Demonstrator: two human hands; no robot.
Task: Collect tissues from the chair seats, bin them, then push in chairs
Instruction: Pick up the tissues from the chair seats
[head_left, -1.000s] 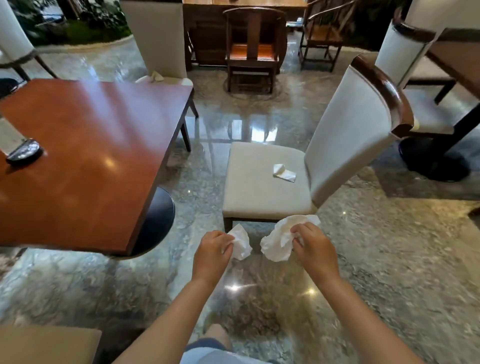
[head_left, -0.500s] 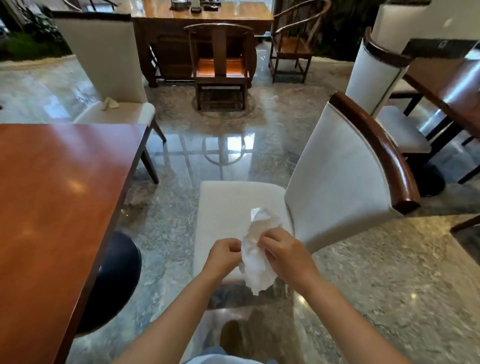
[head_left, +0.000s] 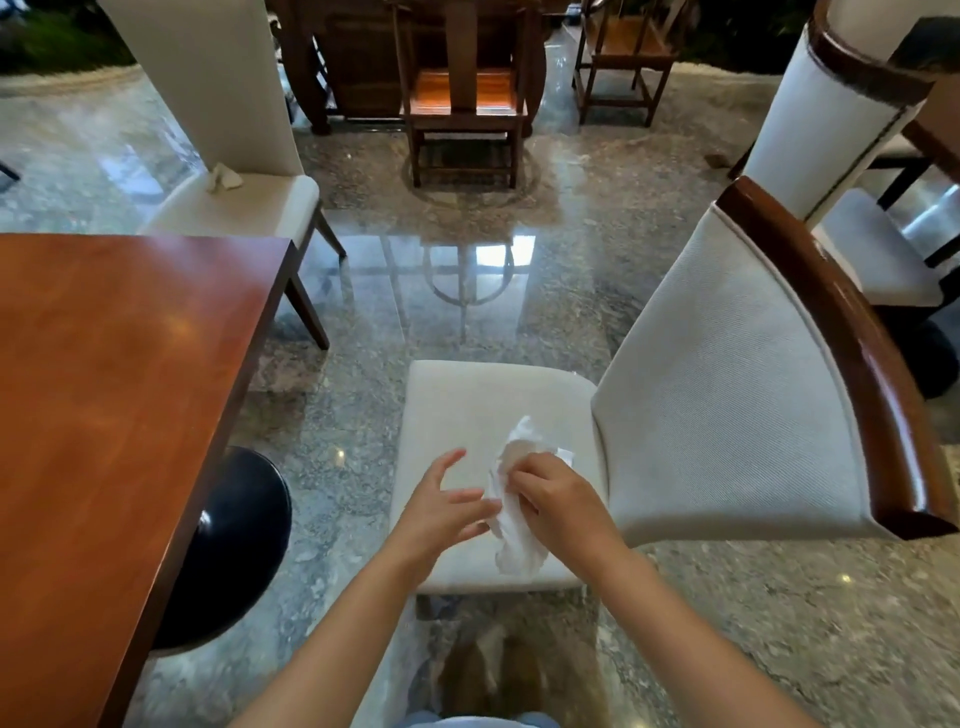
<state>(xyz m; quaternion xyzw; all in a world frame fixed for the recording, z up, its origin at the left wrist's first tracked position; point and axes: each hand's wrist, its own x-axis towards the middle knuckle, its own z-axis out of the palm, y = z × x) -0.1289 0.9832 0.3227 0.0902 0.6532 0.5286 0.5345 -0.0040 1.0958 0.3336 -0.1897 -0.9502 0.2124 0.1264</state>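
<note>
1. Here, both hands are out over the seat of the near chair (head_left: 457, 410), which has a pale seat and a dark wood top on its back.
2. The right hand (head_left: 558, 501) holds a bunch of white tissues (head_left: 514, 525). Its fingers are curled round the bunch and squeeze it.
3. The bunch hangs down from that hand, just above the front part of the seat. A bit of it sticks up above the fingers too.
4. The left hand (head_left: 441, 514) holds nothing. Its fingers are straight and spread apart, and the tips are right beside the bunch. I cannot tell if they touch it.
5. One more crumpled tissue (head_left: 223, 177) lies on the seat of the far chair (head_left: 270, 202), close to the chair's tall pale back.
6. That far chair stands at the far end of the red-brown table (head_left: 119, 374), on the left.
7. The table has a round black foot (head_left: 234, 545) on the shiny stone floor (head_left: 779, 623).
8. The near chair is not under the table. There is a gap of floor between them.
9. Farther back stands a dark wooden chair (head_left: 465, 98) with an orange seat.
</note>
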